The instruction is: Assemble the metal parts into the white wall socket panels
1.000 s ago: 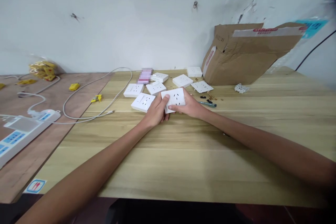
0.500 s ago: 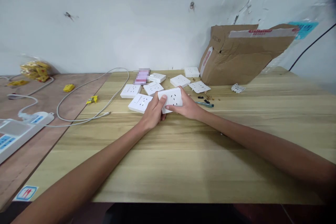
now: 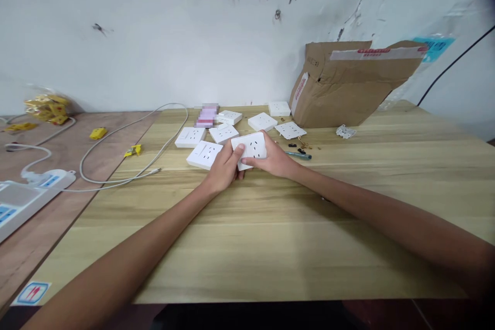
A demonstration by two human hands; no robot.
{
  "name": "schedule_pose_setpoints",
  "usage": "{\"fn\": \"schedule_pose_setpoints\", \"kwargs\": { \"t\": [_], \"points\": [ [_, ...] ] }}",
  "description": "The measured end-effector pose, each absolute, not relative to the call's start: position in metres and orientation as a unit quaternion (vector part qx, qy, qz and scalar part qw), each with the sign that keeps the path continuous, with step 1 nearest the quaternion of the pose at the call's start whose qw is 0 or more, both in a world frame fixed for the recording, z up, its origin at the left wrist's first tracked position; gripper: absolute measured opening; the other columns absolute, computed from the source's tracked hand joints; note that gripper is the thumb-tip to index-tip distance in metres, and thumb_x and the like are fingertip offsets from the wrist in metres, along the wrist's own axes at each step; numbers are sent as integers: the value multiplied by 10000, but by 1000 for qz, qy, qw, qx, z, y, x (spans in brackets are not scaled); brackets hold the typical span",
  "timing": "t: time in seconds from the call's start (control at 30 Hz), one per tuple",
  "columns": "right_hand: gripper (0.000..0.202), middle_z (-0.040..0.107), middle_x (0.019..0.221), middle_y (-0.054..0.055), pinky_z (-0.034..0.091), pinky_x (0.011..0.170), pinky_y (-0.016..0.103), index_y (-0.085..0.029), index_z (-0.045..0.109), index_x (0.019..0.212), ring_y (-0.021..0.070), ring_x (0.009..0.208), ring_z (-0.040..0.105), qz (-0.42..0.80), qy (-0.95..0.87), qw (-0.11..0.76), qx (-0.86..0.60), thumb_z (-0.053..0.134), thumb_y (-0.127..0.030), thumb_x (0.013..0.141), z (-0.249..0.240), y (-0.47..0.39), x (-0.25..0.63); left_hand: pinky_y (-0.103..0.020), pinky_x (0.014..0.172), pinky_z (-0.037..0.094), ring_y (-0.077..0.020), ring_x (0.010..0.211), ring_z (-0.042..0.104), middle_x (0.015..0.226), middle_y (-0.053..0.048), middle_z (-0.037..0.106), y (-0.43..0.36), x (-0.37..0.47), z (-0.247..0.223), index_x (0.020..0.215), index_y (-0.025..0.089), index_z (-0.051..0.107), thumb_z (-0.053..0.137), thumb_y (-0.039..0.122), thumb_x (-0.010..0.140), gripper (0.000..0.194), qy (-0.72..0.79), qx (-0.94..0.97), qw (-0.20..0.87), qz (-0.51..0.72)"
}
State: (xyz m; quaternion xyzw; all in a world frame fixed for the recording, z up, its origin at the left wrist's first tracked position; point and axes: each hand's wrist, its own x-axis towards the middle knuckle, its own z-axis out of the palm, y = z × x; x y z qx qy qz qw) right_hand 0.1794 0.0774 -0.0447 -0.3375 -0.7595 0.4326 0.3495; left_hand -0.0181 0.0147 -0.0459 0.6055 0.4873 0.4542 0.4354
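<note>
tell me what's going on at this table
A person holds a white socket unit in both hands, the left hand at one end and the right hand at the other, thumbs on its front. Several similar white units lie just beyond on the wooden table. A thin white plate, small loose parts and a slim pen-like tool lie near the right hand, with a cardboard box behind them.
</note>
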Motion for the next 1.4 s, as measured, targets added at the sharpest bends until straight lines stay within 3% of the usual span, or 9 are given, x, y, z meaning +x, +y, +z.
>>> {"fn": "schedule_pose_setpoints", "kwargs": {
  "t": [0.1, 0.23, 0.4, 0.53, 0.77, 0.9, 1.1, 1.23, 1.4],
  "points": [
    [608, 773, 1065, 40, 660, 779, 455, -272, 493, 1271, 281, 919, 779, 480, -744, 323, -334, 907, -482, 880, -44, 76, 179, -242, 394, 388, -140, 459, 595, 731, -16, 730, 15, -17, -46, 1035, 235, 502, 466, 739, 1120, 512, 487, 593, 442, 463],
    [618, 777, 1124, 49, 658, 848, 482, -285, 505, 1263, 306, 1023, 773, 438, -755, 351, -338, 928, -468, 852, -40, 74, 180, -234, 417, 406, -130, 441, 564, 657, 13, 688, 14, -16, -44, 1063, 233, 517, 475, 729, 1123, 501, 485, 599, 440, 461],
    [605, 789, 985, 32, 666, 767, 495, -293, 493, 1227, 308, 889, 790, 493, -741, 320, -326, 932, -482, 855, -38, 73, 182, -251, 462, 489, -169, 557, 688, 772, -40, 759, 14, -16, -41, 1081, 223, 524, 470, 714, 1129, 496, 463, 615, 445, 458],
    [610, 806, 1049, 52, 676, 806, 527, -297, 493, 1251, 338, 972, 806, 486, -742, 336, -317, 932, -456, 858, -38, 73, 181, -249, 445, 450, -143, 480, 610, 702, -16, 731, 12, -16, -39, 1053, 223, 533, 483, 688, 1133, 475, 479, 606, 442, 456],
    [594, 809, 997, 32, 684, 807, 535, -293, 483, 1267, 325, 916, 815, 507, -735, 324, -314, 912, -439, 882, -39, 74, 180, -235, 436, 450, -158, 531, 674, 741, -39, 757, 13, -16, -36, 1092, 207, 561, 543, 692, 1100, 485, 469, 582, 481, 459],
    [607, 810, 1073, 52, 691, 842, 531, -294, 511, 1249, 335, 1011, 805, 486, -742, 327, -327, 941, -440, 846, -40, 75, 180, -230, 426, 436, -144, 479, 636, 686, -27, 743, 12, -16, -35, 1069, 207, 560, 548, 675, 1104, 469, 482, 573, 482, 455],
    [611, 803, 980, 30, 684, 789, 526, -296, 500, 1223, 326, 920, 804, 512, -740, 310, -307, 944, -472, 842, -38, 76, 181, -249, 472, 520, -199, 609, 759, 762, -62, 780, 13, -18, -38, 1071, 204, 572, 573, 684, 1092, 480, 457, 572, 496, 467],
    [612, 786, 983, 29, 673, 824, 515, -292, 505, 1172, 322, 938, 793, 483, -749, 319, -322, 967, -465, 810, -38, 78, 181, -242, 414, 452, -165, 471, 653, 655, -32, 737, 16, -19, -40, 1050, 204, 591, 566, 675, 1101, 474, 485, 586, 459, 459],
    [648, 760, 1019, 39, 660, 814, 500, -296, 481, 1192, 327, 976, 778, 477, -748, 333, -321, 966, -471, 799, -36, 76, 181, -243, 431, 450, -145, 461, 602, 663, -20, 733, 16, -19, -40, 1071, 213, 584, 544, 688, 1108, 478, 476, 601, 447, 461]
  ]
}}
